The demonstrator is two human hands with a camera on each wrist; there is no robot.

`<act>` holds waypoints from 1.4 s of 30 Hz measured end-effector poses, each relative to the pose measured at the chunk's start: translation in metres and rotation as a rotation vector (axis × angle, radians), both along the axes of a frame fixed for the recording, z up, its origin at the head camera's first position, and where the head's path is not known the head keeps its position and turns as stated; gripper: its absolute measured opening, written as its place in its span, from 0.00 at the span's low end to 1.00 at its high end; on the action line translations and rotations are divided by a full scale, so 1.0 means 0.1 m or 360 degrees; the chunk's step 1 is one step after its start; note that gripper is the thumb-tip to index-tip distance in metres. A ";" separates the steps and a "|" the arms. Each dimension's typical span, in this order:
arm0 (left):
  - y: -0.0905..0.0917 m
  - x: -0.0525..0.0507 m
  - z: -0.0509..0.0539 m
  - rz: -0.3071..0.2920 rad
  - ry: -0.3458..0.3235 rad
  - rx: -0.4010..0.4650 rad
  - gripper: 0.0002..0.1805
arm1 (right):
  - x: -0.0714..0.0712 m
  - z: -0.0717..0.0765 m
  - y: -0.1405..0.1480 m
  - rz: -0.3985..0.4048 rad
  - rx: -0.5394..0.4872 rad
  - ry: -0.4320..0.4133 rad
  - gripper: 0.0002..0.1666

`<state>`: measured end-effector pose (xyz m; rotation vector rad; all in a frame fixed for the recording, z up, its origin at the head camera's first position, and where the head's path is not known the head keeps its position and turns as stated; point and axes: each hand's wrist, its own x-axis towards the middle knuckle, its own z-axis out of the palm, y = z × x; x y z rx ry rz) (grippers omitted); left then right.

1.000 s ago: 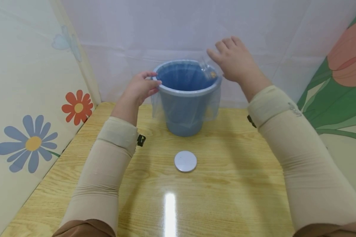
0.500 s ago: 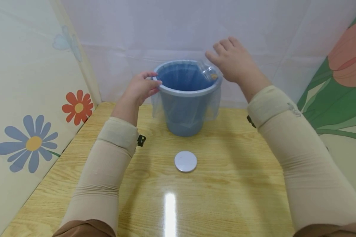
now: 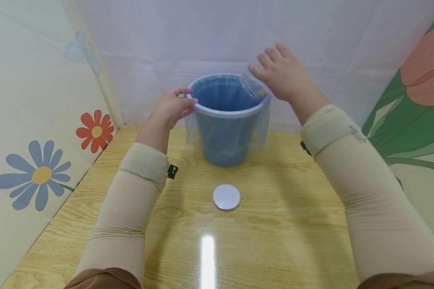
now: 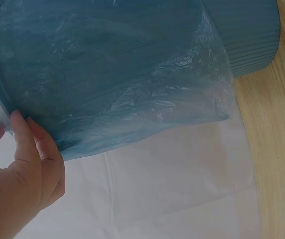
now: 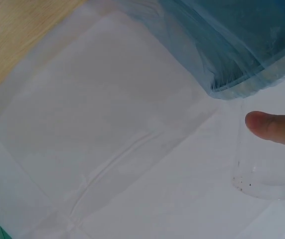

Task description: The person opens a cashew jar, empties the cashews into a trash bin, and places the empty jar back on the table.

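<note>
A blue bucket (image 3: 222, 132) stands upright on the table, lined with a clear plastic bag (image 4: 182, 94) folded outward over its rim. My left hand (image 3: 170, 106) pinches the rim and bag at the left side. Above the right side of the rim, my right hand (image 3: 283, 76) grips a clear jar (image 3: 251, 85), tilted with its mouth toward the bucket. Something small and yellowish shows near the jar's lower end. In the right wrist view, the thumb (image 5: 272, 127) lies along the jar wall, and dark specks cling near its base. The bucket's bottom is hidden.
A white round lid (image 3: 226, 197) lies flat on the wooden table (image 3: 275, 241) in front of the bucket. Close behind the bucket hangs a white sheet (image 3: 188, 36). Flower-printed panels (image 3: 39, 120) flank the table.
My right hand has shifted slightly left and up, and the jar with it has tilted a little. My left hand, the bucket and the lid have stayed where they were.
</note>
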<state>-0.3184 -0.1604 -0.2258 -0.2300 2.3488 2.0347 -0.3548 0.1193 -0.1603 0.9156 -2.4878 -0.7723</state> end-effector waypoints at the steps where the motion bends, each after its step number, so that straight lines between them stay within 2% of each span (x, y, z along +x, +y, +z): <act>1: 0.00 0.00 0.00 0.0000 0.0001 -0.0003 0.28 | 0.00 0.00 0.00 0.0010 0.0003 0.0003 0.42; 16: 0.01 0.00 0.00 0.0009 -0.0002 0.0015 0.28 | 0.00 -0.01 -0.01 0.0059 0.0005 0.0092 0.41; 24: 0.01 -0.01 0.00 0.0008 0.0003 0.0002 0.27 | 0.02 -0.01 -0.05 0.0012 0.0101 0.0016 0.45; 31: 0.01 -0.01 0.00 0.0012 -0.0003 0.0000 0.27 | 0.01 -0.06 -0.05 0.0011 0.0089 0.0032 0.45; 42: 0.00 -0.03 0.00 0.0017 -0.0008 -0.0017 0.27 | 0.01 -0.05 -0.02 0.0002 -0.0002 0.0054 0.42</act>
